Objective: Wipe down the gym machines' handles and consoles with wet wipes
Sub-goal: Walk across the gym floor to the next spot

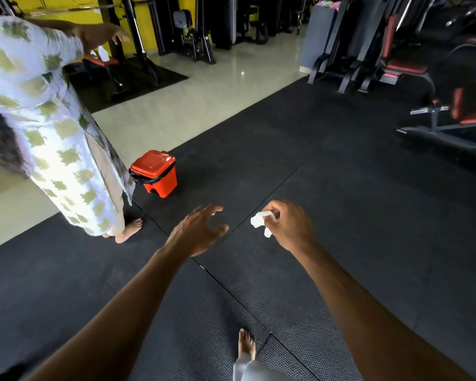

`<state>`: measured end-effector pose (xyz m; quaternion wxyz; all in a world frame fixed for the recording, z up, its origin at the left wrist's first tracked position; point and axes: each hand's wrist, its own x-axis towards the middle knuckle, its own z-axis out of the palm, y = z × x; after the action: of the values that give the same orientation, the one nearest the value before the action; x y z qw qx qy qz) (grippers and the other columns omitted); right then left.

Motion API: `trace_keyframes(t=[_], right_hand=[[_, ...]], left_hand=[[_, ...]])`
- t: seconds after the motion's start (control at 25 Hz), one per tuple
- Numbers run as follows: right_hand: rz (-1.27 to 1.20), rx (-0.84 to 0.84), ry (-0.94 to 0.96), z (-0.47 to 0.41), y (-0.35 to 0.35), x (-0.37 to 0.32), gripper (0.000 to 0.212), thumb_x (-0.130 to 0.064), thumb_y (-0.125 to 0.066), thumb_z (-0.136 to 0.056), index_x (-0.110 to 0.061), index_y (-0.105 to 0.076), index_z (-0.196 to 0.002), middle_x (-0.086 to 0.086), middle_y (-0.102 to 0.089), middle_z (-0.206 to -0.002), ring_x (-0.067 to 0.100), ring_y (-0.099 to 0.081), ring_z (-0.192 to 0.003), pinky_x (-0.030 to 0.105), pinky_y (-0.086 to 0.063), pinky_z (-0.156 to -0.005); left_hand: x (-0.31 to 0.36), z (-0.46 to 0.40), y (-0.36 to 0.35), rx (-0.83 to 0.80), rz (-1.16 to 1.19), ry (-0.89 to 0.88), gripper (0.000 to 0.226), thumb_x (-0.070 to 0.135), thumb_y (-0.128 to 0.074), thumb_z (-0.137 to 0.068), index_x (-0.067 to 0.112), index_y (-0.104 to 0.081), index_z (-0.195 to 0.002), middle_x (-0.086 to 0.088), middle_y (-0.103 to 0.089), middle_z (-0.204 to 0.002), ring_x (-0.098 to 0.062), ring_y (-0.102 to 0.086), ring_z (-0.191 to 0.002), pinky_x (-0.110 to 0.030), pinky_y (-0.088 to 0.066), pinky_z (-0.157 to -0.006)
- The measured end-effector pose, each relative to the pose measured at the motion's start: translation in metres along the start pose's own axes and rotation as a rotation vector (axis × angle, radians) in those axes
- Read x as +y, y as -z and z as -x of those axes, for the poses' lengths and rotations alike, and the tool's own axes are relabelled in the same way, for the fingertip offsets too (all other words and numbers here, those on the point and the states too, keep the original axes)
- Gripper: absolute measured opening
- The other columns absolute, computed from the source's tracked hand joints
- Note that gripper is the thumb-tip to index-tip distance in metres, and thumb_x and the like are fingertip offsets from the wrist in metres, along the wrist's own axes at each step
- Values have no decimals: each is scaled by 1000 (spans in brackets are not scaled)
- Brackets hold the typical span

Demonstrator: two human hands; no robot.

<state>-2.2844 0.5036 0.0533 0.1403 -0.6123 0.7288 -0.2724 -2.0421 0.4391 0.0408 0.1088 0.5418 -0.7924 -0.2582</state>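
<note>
1. Head view: my right hand (289, 229) is curled around a crumpled white wipe (259, 220), pinching it so that scraps of it poke out past my fingers on the side facing my other hand.
2. My left hand (201, 229) holds nothing; its fingers are spread and loosely bent, reaching forward just beside the wipe without touching it.
3. Both hands hang over the black floor mat (341, 188), and my bare foot (246, 345) stands on that mat below them (only one foot shows).
4. An orange bin (155, 174) with its lid down and a black liner showing at the rim sits on the mat beyond my left hand, near the mat's edge, where the pale tiled floor (204, 100) begins.
5. Just left of the bin stands another person (52, 127) in a patterned white and green tunic, barefoot on the mat, one arm stretched out away from me.
6. Far across the mat from the bin, to the right, are black and red gym machines (412, 67); more stand beyond the tiles against a yellow wall.
</note>
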Motion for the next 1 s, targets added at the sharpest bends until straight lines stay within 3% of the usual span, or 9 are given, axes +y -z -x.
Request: trace_keyframes(t=[0.28,0.6,1.0], right_hand=[[-9,-6,60,-136,-14,8,11,-20,-63,-88,-26,-71,-91,-11,-60,-90,10,-60,-76,33,-50,-64],[5,-41,127,-254,-43,-6,10,-15,-65,-90,-23,-71,-94,-10,-59,-91,7,-55,-73,30,-45,-61],[-9,-107,185,-370,-160,-112,9,-16,-66,-87,-22,-71,-91,-9,-62,-90,11,-61,-77,39,-54,-69]], left_hand=[[-6,-143,23,-17,5,-3,59,56,-63,-96,40,-44,-150,8,-47,-155,-15,-49,-137,-47,-46,-110],[-47,-242,56,-4,22,44,58,55,-64,-96,38,-45,-149,6,-48,-154,-17,-50,-137,-48,-47,-109],[-197,-297,140,19,62,159,60,52,-66,-96,34,-46,-150,1,-49,-155,-21,-53,-135,-46,-46,-108]])
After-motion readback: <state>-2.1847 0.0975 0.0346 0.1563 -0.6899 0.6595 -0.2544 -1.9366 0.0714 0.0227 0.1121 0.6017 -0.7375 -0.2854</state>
